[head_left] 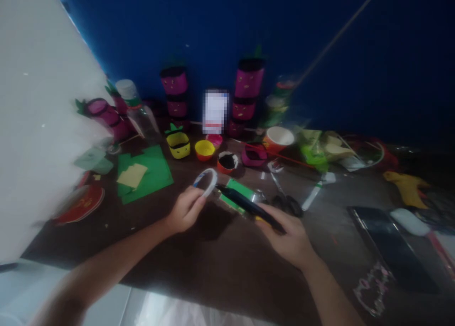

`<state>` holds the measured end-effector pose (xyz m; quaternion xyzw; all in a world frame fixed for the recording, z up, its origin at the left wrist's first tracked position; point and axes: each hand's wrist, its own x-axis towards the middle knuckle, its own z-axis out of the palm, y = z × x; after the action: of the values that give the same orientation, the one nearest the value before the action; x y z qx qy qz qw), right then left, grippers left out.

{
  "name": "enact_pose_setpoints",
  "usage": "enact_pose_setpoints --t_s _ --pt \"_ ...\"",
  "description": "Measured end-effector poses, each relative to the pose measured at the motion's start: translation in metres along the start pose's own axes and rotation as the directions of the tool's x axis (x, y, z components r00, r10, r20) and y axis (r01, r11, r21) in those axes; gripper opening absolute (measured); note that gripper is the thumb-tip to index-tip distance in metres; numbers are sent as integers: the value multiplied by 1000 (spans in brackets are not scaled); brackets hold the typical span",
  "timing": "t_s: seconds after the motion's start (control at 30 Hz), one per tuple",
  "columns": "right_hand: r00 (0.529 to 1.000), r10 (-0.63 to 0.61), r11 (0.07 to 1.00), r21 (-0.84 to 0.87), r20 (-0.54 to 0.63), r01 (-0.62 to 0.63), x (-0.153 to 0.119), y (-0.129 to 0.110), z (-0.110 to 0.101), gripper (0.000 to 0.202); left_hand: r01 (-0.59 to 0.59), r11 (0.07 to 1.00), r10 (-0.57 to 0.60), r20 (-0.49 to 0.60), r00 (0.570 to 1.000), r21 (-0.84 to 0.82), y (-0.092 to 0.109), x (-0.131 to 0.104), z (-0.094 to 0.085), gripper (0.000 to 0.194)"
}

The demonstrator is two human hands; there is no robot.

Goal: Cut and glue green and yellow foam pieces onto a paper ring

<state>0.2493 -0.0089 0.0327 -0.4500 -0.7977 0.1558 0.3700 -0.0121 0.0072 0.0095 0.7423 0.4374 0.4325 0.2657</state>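
Note:
My left hand (186,209) pinches a white curved band (212,180), a thin open loop that looks cut from a paper cup, with some blue on one side. In my right hand (284,236) is a long black pen-shaped tool (245,203), its narrow end pointing at the loop's right side. Blur hides whether the tip touches it. Under the tool lies a green and white card or packet (240,189). Just beyond the hands stand a small orange cup with a torn rim (226,168), an orange and yellow cup (204,150) and a magenta cup (254,155).
Green sheets (161,176) lie at left, near a clear bottle (137,108). Magenta towers (249,84) and a phone (215,110) stand along the blue wall. Scissors (289,203), a yellow glue gun (407,188) and a dark tablet-like slab (391,245) are at right.

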Motion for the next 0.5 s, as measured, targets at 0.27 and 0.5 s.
enact_pose_setpoints --t_s 0.27,0.5 --pt "1000 -11 1000 29 14 11 0 0 1 29 -6 1000 6 19 1000 -10 1 1 0 28" --pt "1000 -29 999 25 3 29 2 -1 1 28 -3 1000 3 32 999 -14 0 0 -1 27"
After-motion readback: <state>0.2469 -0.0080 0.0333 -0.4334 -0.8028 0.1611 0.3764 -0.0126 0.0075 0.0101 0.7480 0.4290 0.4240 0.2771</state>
